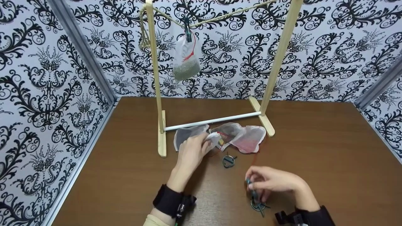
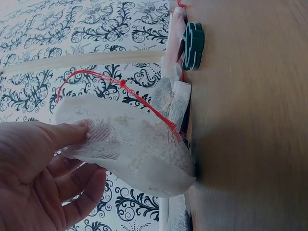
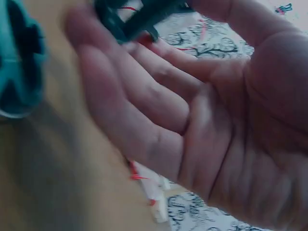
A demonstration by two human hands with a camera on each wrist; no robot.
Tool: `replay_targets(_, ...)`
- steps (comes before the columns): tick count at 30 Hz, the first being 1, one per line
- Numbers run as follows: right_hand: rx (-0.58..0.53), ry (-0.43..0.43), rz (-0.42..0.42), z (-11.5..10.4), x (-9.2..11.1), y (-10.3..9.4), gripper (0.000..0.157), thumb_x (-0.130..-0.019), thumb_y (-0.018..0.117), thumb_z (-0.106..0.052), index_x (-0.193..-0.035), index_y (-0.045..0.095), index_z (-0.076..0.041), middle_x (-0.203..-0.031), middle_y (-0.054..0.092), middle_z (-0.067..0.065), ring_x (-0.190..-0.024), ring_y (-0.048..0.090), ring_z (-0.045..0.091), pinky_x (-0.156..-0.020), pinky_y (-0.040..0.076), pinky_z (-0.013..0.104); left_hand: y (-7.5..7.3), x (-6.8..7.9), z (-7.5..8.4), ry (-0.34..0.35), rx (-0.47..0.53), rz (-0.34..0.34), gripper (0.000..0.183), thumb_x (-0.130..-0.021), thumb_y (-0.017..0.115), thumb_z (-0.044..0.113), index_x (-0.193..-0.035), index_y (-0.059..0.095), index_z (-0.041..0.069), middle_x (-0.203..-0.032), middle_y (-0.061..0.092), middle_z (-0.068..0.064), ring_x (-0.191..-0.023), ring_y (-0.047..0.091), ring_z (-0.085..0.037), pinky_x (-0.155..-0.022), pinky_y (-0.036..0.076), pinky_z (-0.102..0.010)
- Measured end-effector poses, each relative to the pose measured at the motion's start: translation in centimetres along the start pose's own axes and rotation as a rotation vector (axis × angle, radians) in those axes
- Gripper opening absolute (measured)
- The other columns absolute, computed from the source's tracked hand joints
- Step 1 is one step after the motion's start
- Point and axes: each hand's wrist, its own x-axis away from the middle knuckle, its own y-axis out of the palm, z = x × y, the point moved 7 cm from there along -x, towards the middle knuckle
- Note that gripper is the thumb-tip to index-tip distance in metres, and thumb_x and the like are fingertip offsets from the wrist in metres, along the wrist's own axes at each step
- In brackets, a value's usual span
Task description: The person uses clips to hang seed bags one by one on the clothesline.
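Observation:
My left hand (image 1: 191,152) pinches the upper part of a white mesh drawstring pouch (image 2: 159,154) between thumb and fingers. White grains fill the pouch's lower end, and its red drawstring trails across the mesh. My right hand (image 1: 273,181) grips a dark green clip (image 3: 154,17) at its fingertips, over the near part of the table. Below those fingers lies another green clip (image 1: 258,206). A third clip (image 1: 228,161) rests on the table between the hands. More mesh pouches lie beyond my left hand, one with pink contents (image 1: 249,141) and one with dark contents (image 1: 182,135).
A wooden frame (image 1: 267,103) with a white crossbar (image 1: 216,120) stands behind the pouches. From its sagging rope (image 1: 226,15) a filled pouch (image 1: 187,64) hangs by a dark clip (image 1: 187,29). Patterned walls (image 1: 220,84) border the brown table (image 1: 329,150).

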Motion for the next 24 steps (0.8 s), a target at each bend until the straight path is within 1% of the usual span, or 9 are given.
replay_targets(3,-0.059,0.084,-0.065,0.8,-0.1,0.6,0.031,-0.101,0.058,-0.022,-0.118,0.049,0.002,-0.104,0.069,0.016,-0.073,0.073,0.022,-0.061,0.061,0.035,0.0,0.0,0.0,0.001,0.003,0.001,0.019,-0.094,0.067,0.027,-0.085,0.058,0.014,-0.085,0.074,-0.008,-0.071,0.072,-0.036,-0.055,0.053,-0.051)
replay_targets(6,-0.056,0.11,-0.051,0.9,0.2,0.4,0.031,-0.102,0.057,-0.024,-0.119,0.048,0.0,-0.106,0.069,0.014,-0.077,0.069,0.02,-0.063,0.06,0.033,0.0,0.0,0.0,0.005,0.002,-0.002,0.019,-0.094,0.067,0.027,-0.085,0.058,0.014,-0.085,0.074,-0.008,-0.071,0.072,-0.035,-0.055,0.053,-0.051)
replay_targets(10,-0.005,0.046,0.05,0.5,0.1,-0.6,0.032,-0.101,0.058,-0.024,-0.119,0.05,0.001,-0.11,0.066,0.016,-0.089,0.063,0.014,-0.071,0.059,0.031,0.0,0.0,-0.1,0.006,0.006,-0.008,0.019,-0.094,0.067,0.028,-0.085,0.057,0.014,-0.086,0.075,-0.007,-0.071,0.072,-0.034,-0.055,0.053,-0.049)
replay_targets(14,0.0,-0.052,0.21,0.2,-0.8,-1.8,0.036,-0.102,0.057,-0.021,-0.123,0.046,0.007,-0.118,0.063,0.025,-0.102,0.065,0.012,-0.083,0.058,0.028,0.0,0.0,-0.1,0.003,0.015,-0.016,0.019,-0.094,0.067,0.028,-0.085,0.057,0.014,-0.087,0.075,-0.006,-0.072,0.072,-0.034,-0.056,0.054,-0.049)
replay_targets(16,0.023,-0.083,0.286,0.2,-1.2,-2.2,0.038,-0.101,0.058,-0.02,-0.124,0.046,0.008,-0.119,0.062,0.026,-0.103,0.065,0.011,-0.083,0.057,0.025,0.0,0.0,-0.1,0.001,0.014,-0.019,0.018,-0.095,0.066,0.028,-0.086,0.058,0.013,-0.088,0.075,-0.007,-0.073,0.072,-0.035,-0.056,0.054,-0.05)
replay_targets(17,0.045,-0.097,0.319,0.2,-1.3,-2.4,0.039,-0.101,0.058,-0.02,-0.125,0.046,0.008,-0.119,0.062,0.025,-0.105,0.066,0.014,-0.084,0.056,0.023,-0.1,0.0,0.0,0.0,0.011,-0.02,0.018,-0.095,0.065,0.027,-0.087,0.058,0.013,-0.088,0.075,-0.007,-0.073,0.072,-0.035,-0.056,0.054,-0.05)
replay_targets(20,0.137,-0.135,0.376,0.1,-1.5,-2.8,0.038,-0.099,0.061,-0.019,-0.126,0.051,0.006,-0.122,0.061,0.023,-0.114,0.065,0.023,-0.088,0.052,0.019,-0.2,-0.1,-0.1,-0.002,-0.001,-0.014,0.015,-0.097,0.064,0.026,-0.091,0.059,0.013,-0.087,0.074,-0.009,-0.073,0.072,-0.036,-0.056,0.053,-0.051)
replay_targets(23,0.191,-0.181,0.412,-0.2,-1.2,-3.2,0.038,-0.096,0.065,-0.017,-0.126,0.056,0.005,-0.125,0.063,0.022,-0.12,0.063,0.023,-0.094,0.048,0.016,-0.4,-0.1,0.0,0.007,-0.003,0.019,0.013,-0.096,0.065,0.024,-0.095,0.059,0.013,-0.087,0.074,-0.008,-0.072,0.072,-0.035,-0.054,0.052,-0.05)
replay_targets(24,0.19,-0.196,0.42,-0.3,-1.1,-3.3,0.038,-0.096,0.066,-0.016,-0.126,0.057,0.005,-0.126,0.063,0.022,-0.12,0.063,0.02,-0.095,0.048,0.016,-0.5,0.0,0.0,0.012,-0.001,0.035,0.012,-0.096,0.065,0.023,-0.096,0.06,0.013,-0.087,0.074,-0.008,-0.073,0.072,-0.035,-0.054,0.052,-0.049)
